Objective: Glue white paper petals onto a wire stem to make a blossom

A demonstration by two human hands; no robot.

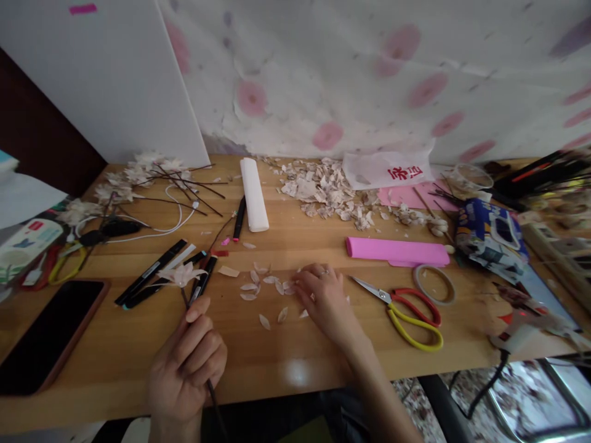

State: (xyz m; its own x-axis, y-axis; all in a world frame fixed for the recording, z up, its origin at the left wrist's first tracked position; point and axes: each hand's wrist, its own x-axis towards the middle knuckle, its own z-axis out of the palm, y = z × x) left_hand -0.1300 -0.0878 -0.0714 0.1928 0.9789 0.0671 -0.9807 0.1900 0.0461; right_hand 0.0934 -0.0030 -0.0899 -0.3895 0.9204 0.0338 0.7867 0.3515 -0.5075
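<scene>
Wrapped in my left hand (191, 357) is the dark thin stem of an artificial flower. Its pale petals make up the flower head (182, 274) just above my thumb, and the stem's lower end sticks out below my fist toward the table edge. My right hand (321, 295) rests palm down on the wood, fingers slightly bent and reaching left to the loose pale petals (249, 287). Its fingertips touch the nearest petals; whether one is between them I cannot make out. More petals (265, 322) are scattered between my two hands.
Red-and-yellow scissors (415, 314), a tape roll (434, 284) and a pink paper roll (397, 251) lie right. A glue gun (519, 320) is at far right. Left are markers (152, 274), a phone (50, 335) and finished flowers (157, 169). A petal pile (323, 187) spreads behind.
</scene>
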